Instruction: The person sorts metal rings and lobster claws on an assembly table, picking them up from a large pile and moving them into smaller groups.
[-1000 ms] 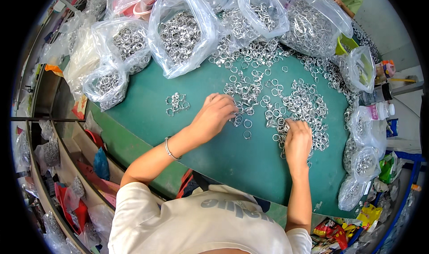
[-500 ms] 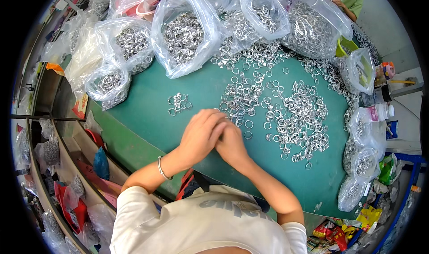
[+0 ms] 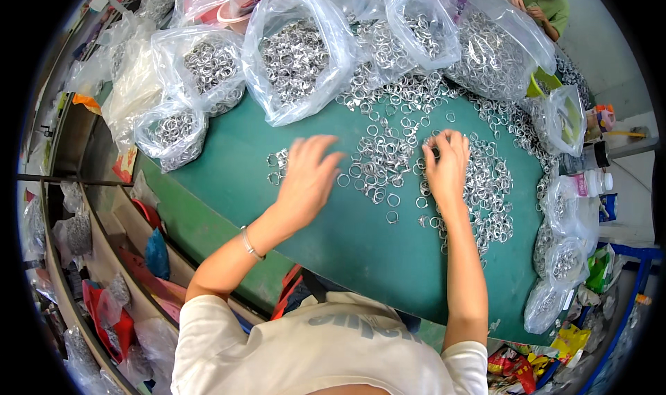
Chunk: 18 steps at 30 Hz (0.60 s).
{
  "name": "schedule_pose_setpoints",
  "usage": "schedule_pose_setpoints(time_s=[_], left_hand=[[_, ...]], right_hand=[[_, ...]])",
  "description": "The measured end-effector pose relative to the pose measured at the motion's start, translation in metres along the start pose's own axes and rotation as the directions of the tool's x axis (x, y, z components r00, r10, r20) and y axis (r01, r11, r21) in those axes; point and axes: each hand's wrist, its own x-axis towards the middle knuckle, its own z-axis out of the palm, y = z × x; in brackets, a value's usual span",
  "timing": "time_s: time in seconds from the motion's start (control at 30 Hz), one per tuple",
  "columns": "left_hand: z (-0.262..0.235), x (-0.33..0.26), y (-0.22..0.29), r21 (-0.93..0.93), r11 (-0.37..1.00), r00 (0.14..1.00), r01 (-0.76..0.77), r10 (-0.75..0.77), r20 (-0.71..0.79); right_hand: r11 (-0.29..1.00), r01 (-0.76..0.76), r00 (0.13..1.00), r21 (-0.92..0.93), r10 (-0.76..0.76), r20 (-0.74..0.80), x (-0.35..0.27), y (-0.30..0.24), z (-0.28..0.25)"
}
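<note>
Several metal rings lie in a loose heap (image 3: 385, 152) on the green table, between my two hands. My left hand (image 3: 309, 180) hovers near the small ring group (image 3: 277, 164) and partly covers it; its fingers are spread and slightly blurred, and no object shows in them. My right hand (image 3: 449, 169) reaches down at the left edge of the larger ring pile (image 3: 491, 200). Its thumb and fingers are bent toward each other, with a small dark spot between them that I cannot make out. A silver bangle (image 3: 250, 244) circles my left wrist.
Clear plastic bags of rings line the far side, among them a large open bag (image 3: 295, 58). More small bags (image 3: 563, 256) and a bottle (image 3: 590, 182) stand along the right edge. Shelves (image 3: 104, 270) with bags are at left. A person in green (image 3: 544, 3) works at far right.
My hands were together at the middle of the table and have moved apart. The left moved slightly left and up, the right moved right to the larger ring pile.
</note>
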Motion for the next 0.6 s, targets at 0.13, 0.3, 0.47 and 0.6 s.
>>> schedule_pose_setpoints(time_s=[0.13, 0.3, 0.47, 0.6], left_hand=[[0.026, 0.04, 0.015, -0.008, 0.981, 0.979, -0.192, 0.192, 0.064], [0.038, 0.05, 0.013, 0.184, 0.977, 0.977, -0.107, 0.069, 0.2], [0.034, 0.055, 0.019, 0.029, 0.992, 0.986, -0.124, 0.12, 0.114], [0.01, 0.048, 0.021, -0.49, 0.851, 0.969, 0.188, -0.081, 0.232]], right_hand=[[0.953, 0.034, 0.982, 0.3, -0.087, 0.167, -0.043, -0.026, -0.034], [0.828, -0.368, 0.906, 0.422, 0.219, 0.361, -0.053, -0.04, -0.056], [0.984, -0.071, 0.994, 0.163, 0.057, 0.09, -0.008, -0.015, 0.003], [0.946, -0.147, 0.976, 0.289, 0.091, 0.197, -0.01, -0.015, -0.012]])
